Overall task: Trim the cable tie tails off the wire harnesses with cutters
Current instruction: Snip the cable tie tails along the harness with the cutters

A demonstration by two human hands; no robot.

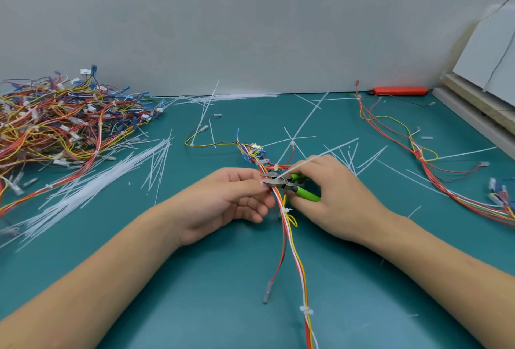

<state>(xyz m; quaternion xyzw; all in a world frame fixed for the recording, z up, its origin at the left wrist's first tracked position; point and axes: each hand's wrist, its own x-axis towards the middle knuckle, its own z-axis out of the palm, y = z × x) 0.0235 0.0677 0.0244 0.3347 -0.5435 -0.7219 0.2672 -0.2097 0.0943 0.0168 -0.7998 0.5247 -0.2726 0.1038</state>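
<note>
The right hand (334,198) has its fingers (302,196) wrapped around the green handles of the cutters (289,182), whose jaws are set at the base of a white cable tie tail (299,164) that slants up and away over the knuckles. The left hand (228,195) pinches the wire harness (289,237) just beside the jaws with thumb and fingertips, probably to keep the bundle from twisting so the blades meet the tail close to the tie head. This harness runs from the middle of the tabletop (195,293) toward the near edge, and three more ties show on it: one looped tie beyond the cutters, and two toward the near edge that look cut short already (though that is hard to tell). So I judge this to be one cut partway along a single harness. One other harness (418,150) lies spread toward the right edge, and a big tangled heap of harnesses (64,125) fills the far left corner, too many to count. Loose white ties and offcuts (83,189) litter the surface, also uncountable. One orange tool (400,91) lies along the far edge.
</note>
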